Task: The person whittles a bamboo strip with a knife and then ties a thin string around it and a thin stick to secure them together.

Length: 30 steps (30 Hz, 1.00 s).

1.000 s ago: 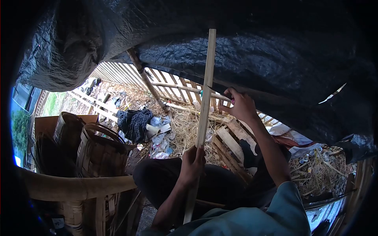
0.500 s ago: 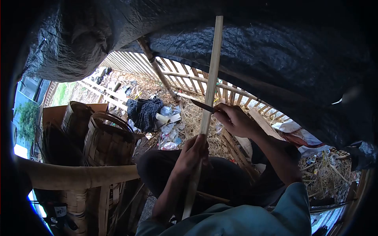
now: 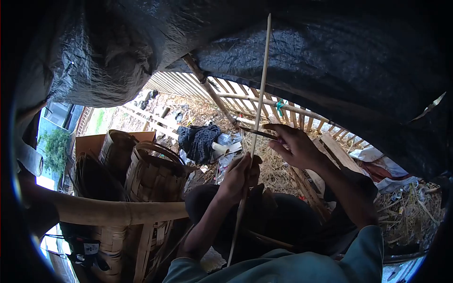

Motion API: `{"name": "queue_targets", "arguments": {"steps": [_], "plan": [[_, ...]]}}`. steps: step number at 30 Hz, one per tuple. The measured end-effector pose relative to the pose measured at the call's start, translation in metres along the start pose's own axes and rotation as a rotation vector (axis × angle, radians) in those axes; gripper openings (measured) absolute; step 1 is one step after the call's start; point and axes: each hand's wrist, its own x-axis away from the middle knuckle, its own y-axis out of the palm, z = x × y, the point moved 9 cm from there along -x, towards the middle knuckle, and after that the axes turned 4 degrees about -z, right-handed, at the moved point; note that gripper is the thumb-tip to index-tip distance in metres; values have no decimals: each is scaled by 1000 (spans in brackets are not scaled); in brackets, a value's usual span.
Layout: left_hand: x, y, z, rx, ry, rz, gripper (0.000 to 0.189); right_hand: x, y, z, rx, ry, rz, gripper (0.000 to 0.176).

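Note:
A long, pale bamboo strip stands nearly upright in front of me, its narrow edge toward the camera. Low on it, my left hand is closed around the strip, and the lower end runs down toward my lap. My right hand holds a knife with a dark blade, the index finger stretched out above it. The blade points left and crosses the strip a little above my left hand. Most of the knife handle is hidden in the palm.
Woven baskets stand at left behind a thick bamboo pole. Dark plastic sheeting hangs overhead. Beyond are a slatted bamboo fence, a black cloth heap and straw on the ground. Planks lie at right.
The strip has turned from its broad face to its narrow edge. My right hand's fingers have loosened and its index finger has straightened. The camera view has shifted slightly.

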Motion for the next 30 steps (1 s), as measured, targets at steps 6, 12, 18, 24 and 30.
{"name": "queue_targets", "arguments": {"steps": [6, 12, 18, 24, 30], "plan": [[1, -2, 1, -122, 82, 105, 31, 6, 20, -15, 118, -22, -194, 22], [-2, -3, 0, -176, 91, 160, 31, 8, 37, -3, 118, 15, -249, 30], [-1, 1, -8, -36, 1, 147, 35, 5, 38, -8, 125, 23, -229, 26], [3, -4, 8, -362, 172, 186, 34, 3, 41, 0, 185, 32, -235, 28], [10, 6, 22, -427, 244, 235, 29, 1, 40, 1, 275, 75, -273, 46]]}}
